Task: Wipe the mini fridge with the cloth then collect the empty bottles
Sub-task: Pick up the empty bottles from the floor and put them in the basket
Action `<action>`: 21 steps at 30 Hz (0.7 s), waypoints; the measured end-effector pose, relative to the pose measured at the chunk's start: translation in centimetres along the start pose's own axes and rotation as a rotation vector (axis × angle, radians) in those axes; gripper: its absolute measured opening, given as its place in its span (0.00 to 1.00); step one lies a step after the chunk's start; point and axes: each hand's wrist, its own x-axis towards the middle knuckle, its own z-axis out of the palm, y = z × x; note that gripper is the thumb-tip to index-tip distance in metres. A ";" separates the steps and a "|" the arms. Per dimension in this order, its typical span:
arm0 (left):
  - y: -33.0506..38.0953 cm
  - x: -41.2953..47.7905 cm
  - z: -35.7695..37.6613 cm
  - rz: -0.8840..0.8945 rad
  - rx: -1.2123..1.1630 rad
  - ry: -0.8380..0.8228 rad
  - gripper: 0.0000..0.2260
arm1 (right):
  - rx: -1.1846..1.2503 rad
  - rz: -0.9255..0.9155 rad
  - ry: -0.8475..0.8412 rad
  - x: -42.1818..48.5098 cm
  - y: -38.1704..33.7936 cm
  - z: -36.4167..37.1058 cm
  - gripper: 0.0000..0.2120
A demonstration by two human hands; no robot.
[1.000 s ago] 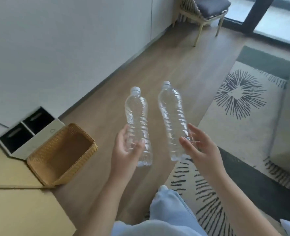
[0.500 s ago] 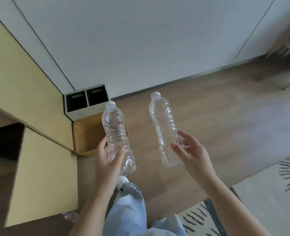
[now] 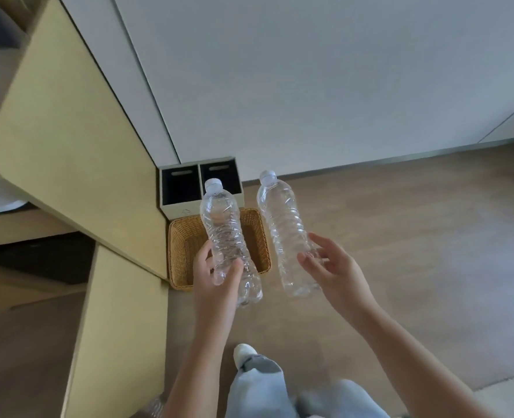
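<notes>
My left hand (image 3: 216,285) grips a clear empty plastic bottle (image 3: 224,227) near its base, cap pointing away from me. That bottle hangs over a brown wicker basket (image 3: 183,254) on the floor. My right hand (image 3: 337,273) holds a second clear empty bottle (image 3: 282,224) by its lower half, just right of the basket. Both bottles have white caps and stay apart from each other. No mini fridge or cloth shows in this view.
A pale two-slot bin (image 3: 186,191) stands against the white wall behind the basket. Yellow cabinet panels (image 3: 68,140) rise on the left, one low panel (image 3: 120,327) beside my legs. Wooden floor (image 3: 400,236) spreads to the right, with a rug corner at the bottom right.
My view has swung left from the rug and chair toward the wall and cabinet. The basket now lies directly under the left bottle. Both hands keep their bottles.
</notes>
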 end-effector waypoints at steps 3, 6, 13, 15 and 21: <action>0.4 2.5 -0.7 -0.002 0.007 0.021 0.23 | -0.016 -0.002 -0.037 2.5 -1.1 2.5 0.21; 0.1 4.7 -1.2 -0.042 0.033 0.052 0.24 | -0.024 0.020 -0.083 4.7 -1.2 3.9 0.18; -0.6 10.1 -0.8 -0.129 0.060 0.141 0.22 | -0.015 0.101 -0.121 11.4 0.0 6.0 0.19; -1.0 11.9 -0.3 -0.150 0.060 0.164 0.21 | -0.016 0.109 -0.149 13.8 0.5 6.5 0.20; -2.6 18.1 2.2 -0.220 0.115 0.204 0.22 | -0.082 0.154 -0.248 21.7 2.4 7.7 0.21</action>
